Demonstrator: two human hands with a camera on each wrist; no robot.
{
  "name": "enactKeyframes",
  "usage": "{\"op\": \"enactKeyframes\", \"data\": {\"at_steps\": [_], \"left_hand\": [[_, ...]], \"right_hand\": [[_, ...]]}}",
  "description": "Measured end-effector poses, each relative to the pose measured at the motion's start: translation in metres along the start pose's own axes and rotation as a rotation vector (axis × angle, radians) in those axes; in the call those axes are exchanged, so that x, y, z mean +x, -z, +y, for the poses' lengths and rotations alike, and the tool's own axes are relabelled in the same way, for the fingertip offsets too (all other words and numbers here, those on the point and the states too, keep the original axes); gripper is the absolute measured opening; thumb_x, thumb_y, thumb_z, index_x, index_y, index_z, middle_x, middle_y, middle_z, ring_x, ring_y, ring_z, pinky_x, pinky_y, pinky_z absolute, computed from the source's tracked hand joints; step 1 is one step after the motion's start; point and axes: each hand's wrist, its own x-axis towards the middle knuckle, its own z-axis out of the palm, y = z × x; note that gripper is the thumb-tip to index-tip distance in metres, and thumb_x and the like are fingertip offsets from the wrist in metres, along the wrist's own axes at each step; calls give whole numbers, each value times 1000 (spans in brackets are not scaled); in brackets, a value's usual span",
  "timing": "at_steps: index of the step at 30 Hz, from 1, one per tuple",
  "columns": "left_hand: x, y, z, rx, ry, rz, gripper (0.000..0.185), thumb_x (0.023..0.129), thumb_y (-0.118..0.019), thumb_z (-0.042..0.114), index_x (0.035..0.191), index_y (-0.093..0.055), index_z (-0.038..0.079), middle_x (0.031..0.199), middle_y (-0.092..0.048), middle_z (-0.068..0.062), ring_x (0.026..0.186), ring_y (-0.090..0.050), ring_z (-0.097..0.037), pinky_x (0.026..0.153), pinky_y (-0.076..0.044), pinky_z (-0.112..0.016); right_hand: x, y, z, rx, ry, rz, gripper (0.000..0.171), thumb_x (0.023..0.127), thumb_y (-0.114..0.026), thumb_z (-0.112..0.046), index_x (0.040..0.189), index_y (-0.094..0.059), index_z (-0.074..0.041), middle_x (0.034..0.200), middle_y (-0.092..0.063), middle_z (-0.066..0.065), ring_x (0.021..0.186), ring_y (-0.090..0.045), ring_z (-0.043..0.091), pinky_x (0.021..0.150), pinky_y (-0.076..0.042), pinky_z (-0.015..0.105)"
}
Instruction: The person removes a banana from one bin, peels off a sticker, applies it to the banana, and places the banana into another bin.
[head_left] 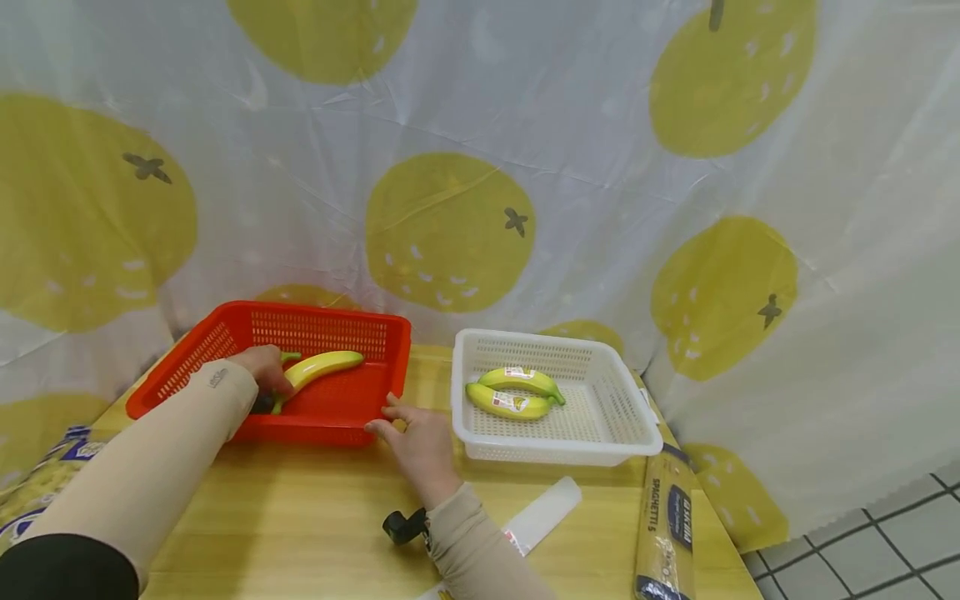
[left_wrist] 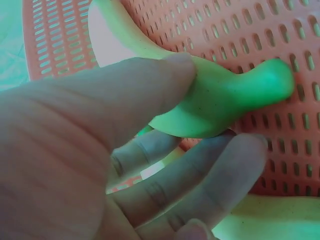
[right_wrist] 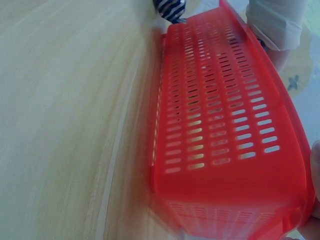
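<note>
Banana (left_wrist: 210,97) in the red basket (head_left: 318,433), pinched near its stem end by the left hand (head_left: 264,367), thumb on top and fingers beneath; the right hand (head_left: 423,454) holds the basket's near right corner between thumb and fingertips. The left sleeve (head_left: 135,467) crosses the basket's near left side and, with the hand, hides part of what lies inside. Just to the right, apart from it, stands a white basket (head_left: 555,451). A packet of spaghetti (head_left: 667,525) lies along the right edge of the table (head_left: 300,517), a white strip (head_left: 553,510) shows beside the right sleeve (head_left: 480,550), which covers part of it, and a printed bag (head_left: 45,481) lies at the far left beside the left sleeve. A sheet (head_left: 585,225) printed with large yellow fruit hangs behind. The pinched banana is smooth and curved, narrowing to a blunt green stem. By count: two baskets; two bananas (head_left: 517,406) in the white one, side by side, stems to the right, each with a label; at least two in the red one, the exact number hidden; one spaghetti packet and one printed bag
</note>
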Motion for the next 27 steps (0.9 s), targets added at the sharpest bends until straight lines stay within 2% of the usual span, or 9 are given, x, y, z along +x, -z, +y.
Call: {"op": "enactKeyframes", "data": {"at_steps": [2,4,7,10,13,20,22,25,27], "left_hand": [[-1,0,-3,2,-2,4,40,82,-84,28,98,-66,-3,81,-61,-11,76,-58,-24,69,-49,-32],[-1,0,-6,10,-2,15,40,81,-84,29,97,-66,-3,80,-61,-11,76,-57,-25,69,-49,-33],[-2,1,-9,-3,-4,17,42,80,-85,30,99,-67,-4,82,-61,-12,76,-58,-25,69,-49,-33],[-1,0,-10,-1,-9,14,43,79,-86,31,97,-67,-3,82,-61,-12,76,-59,-24,69,-50,-32],[0,-1,-10,17,-9,19,42,78,-87,31,94,-68,-2,81,-62,-11,75,-59,-23,67,-50,-31],[1,-3,-9,25,-28,33,36,82,-85,28,93,-69,-2,78,-63,-10,70,-61,-22,64,-50,-31],[1,-3,-7,8,-28,38,33,82,-83,26,93,-69,-2,77,-64,-10,68,-62,-22,63,-51,-31],[1,-2,-4,-6,-42,58,29,82,-81,25,89,-69,-1,74,-65,-9,65,-60,-21,60,-51,-31],[0,0,-1,-19,-40,69,28,82,-81,25,88,-68,0,72,-64,-9,63,-59,-21,59,-51,-30]], "right_hand": [[-1,-1,0,4,0,-2,36,78,-87,-40,101,-84,-14,118,-75,-7,35,-28,-8,37,-19,14],[-2,-1,-1,3,11,-3,36,78,-87,-40,101,-84,-14,118,-75,-6,35,-27,-9,37,-20,14],[-3,-2,-1,-14,18,5,35,78,-87,-41,101,-84,-14,117,-75,-6,39,-44,-5,38,-25,13],[-4,-2,0,-38,27,18,36,78,-86,-42,101,-84,-15,116,-76,-6,63,-71,5,46,-36,9],[-5,-2,0,-54,39,27,36,78,-85,-43,101,-84,-15,115,-76,-6,84,-77,12,52,-40,7],[-3,-1,0,-46,36,19,37,78,-86,-41,102,-83,-14,116,-76,-6,74,-75,12,47,-36,9],[-2,0,0,-42,20,7,36,78,-86,-41,102,-83,-14,117,-76,-6,62,-70,5,45,-33,9],[-2,0,0,-35,-3,-9,37,78,-86,-42,102,-83,-15,117,-75,-7,43,-51,-2,39,-26,12],[-1,1,0,-30,-10,-13,36,77,-86,-42,102,-83,-15,117,-75,-7,39,-44,-3,38,-25,13]]}}
